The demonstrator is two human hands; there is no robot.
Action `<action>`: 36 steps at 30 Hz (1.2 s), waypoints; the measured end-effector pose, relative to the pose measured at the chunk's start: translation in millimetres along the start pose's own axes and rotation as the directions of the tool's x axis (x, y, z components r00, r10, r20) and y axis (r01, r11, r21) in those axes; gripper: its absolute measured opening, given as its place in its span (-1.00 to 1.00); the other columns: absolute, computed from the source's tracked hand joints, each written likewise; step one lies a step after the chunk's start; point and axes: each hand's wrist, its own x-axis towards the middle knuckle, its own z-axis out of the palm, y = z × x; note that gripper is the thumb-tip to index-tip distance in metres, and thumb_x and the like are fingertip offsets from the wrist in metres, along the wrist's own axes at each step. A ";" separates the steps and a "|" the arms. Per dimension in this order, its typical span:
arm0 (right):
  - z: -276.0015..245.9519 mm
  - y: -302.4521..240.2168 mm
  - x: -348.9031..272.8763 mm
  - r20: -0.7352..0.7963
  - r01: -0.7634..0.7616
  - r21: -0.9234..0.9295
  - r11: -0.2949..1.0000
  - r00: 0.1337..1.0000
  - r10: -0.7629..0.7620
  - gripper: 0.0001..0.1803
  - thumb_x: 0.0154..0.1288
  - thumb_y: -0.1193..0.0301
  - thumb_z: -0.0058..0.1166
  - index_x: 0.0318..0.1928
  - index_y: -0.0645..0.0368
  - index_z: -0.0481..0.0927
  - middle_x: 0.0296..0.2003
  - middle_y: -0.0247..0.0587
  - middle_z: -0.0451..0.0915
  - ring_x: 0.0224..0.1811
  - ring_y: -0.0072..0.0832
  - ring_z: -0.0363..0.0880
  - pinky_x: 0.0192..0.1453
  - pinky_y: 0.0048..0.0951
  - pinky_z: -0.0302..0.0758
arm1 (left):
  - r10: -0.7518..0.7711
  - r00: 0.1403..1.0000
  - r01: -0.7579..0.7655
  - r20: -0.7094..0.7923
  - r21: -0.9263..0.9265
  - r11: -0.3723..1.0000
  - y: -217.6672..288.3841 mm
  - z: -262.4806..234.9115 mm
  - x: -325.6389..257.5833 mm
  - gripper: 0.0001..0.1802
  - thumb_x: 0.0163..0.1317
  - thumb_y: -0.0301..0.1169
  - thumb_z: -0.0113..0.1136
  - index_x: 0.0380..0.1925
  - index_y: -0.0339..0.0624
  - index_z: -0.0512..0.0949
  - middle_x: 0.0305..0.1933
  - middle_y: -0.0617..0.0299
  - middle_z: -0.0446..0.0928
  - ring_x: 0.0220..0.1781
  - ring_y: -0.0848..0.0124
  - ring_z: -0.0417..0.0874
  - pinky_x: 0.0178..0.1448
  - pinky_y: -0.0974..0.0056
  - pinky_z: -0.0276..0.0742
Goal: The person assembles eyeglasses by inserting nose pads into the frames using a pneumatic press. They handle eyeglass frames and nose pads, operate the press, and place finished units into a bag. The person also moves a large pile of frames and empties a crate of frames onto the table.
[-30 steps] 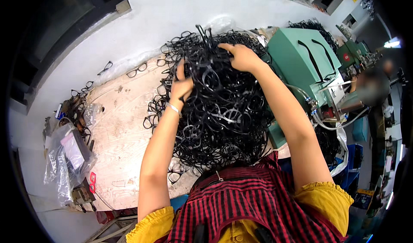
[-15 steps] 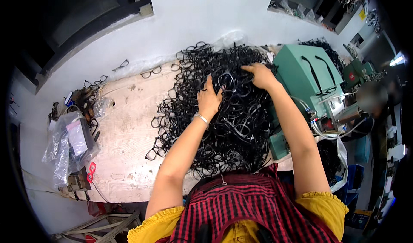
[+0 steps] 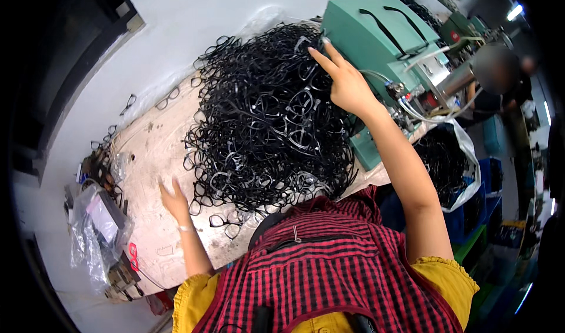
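Observation:
A large heap of black eyeglass frames point(image 3: 259, 121), with some clear or greyish ones among them, covers the middle of the wooden table. Left of the heap, my left hand point(image 3: 175, 203) is over bare tabletop point(image 3: 147, 162), its fingers apart and holding nothing. My right hand point(image 3: 350, 88) reaches to the far right edge of the heap, beside a green machine housing point(image 3: 376, 30). Two of its fingers stretch out and apart, the others are partly hidden, and I see nothing held in it.
Loose glasses point(image 3: 168, 98) lie along the wall side. A plastic bag point(image 3: 97, 221) and red glasses frame point(image 3: 133, 256) are at the left. Two black temple pieces point(image 3: 406, 24) rest on the housing. Right of the table is a white sack point(image 3: 471, 174) of black frames; a person is beyond.
My left hand has left the heap and moved left and nearer, over the tabletop. My right hand has shifted to the heap's edge beside the green housing. The whole view has turned.

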 end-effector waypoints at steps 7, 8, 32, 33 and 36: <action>-17.0 -16.0 -36.8 -0.298 -0.037 0.032 0.999 0.953 0.045 -0.51 0.15 0.56 0.04 0.14 0.00 0.55 0.20 -0.05 0.48 0.18 -0.04 0.49 0.25 -0.17 0.46 | -0.479 0.748 0.511 0.459 0.062 0.857 14.9 109.8 -109.5 -0.16 0.44 0.11 -0.14 0.35 -0.51 0.19 0.44 -0.32 0.19 0.48 -0.09 0.21 0.50 0.12 0.13; -24.3 -27.3 -50.4 -0.290 -0.020 0.076 0.997 0.956 0.042 -0.53 0.16 0.56 0.05 0.12 0.02 0.56 0.17 -0.06 0.52 0.15 -0.05 0.51 0.23 -0.20 0.47 | -0.436 0.745 0.538 0.505 -0.068 0.840 -2.7 102.7 -104.3 -0.17 0.45 0.10 -0.15 0.36 -0.49 0.18 0.44 -0.31 0.18 0.47 -0.09 0.22 0.51 0.12 0.11; 125.8 -43.2 -414.5 0.531 -0.900 0.174 0.399 0.427 0.732 -0.64 0.07 0.34 0.07 -0.08 0.00 0.71 -0.21 -0.04 0.70 -0.12 -0.10 0.66 0.03 -0.15 0.56 | 0.065 0.081 0.026 0.995 -0.067 0.997 67.0 18.5 -166.0 -0.65 0.29 -0.26 0.15 -0.46 -0.41 0.57 -0.53 0.08 0.54 -0.44 0.37 0.46 -0.29 0.23 0.39; 125.6 -43.2 -418.6 0.549 -0.917 0.149 0.370 0.388 0.741 -0.64 0.07 0.33 0.08 -0.08 -0.01 0.71 -0.20 -0.04 0.70 -0.11 -0.10 0.66 0.04 -0.15 0.56 | 0.070 0.082 0.034 0.994 -0.073 0.997 65.1 18.0 -162.3 -0.66 0.29 -0.27 0.15 -0.46 -0.41 0.57 -0.52 0.09 0.55 -0.43 0.38 0.46 -0.29 0.23 0.40; 115.0 -55.9 -440.2 0.564 -0.934 0.053 0.354 0.320 0.761 -0.63 0.06 0.29 0.13 -0.07 -0.03 0.71 -0.15 -0.06 0.69 -0.09 -0.11 0.66 0.05 -0.14 0.55 | 0.100 0.082 0.089 0.992 -0.108 0.990 50.8 6.2 -146.6 -0.68 0.27 -0.29 0.15 -0.44 -0.41 0.58 -0.50 0.11 0.58 -0.41 0.39 0.48 -0.27 0.25 0.41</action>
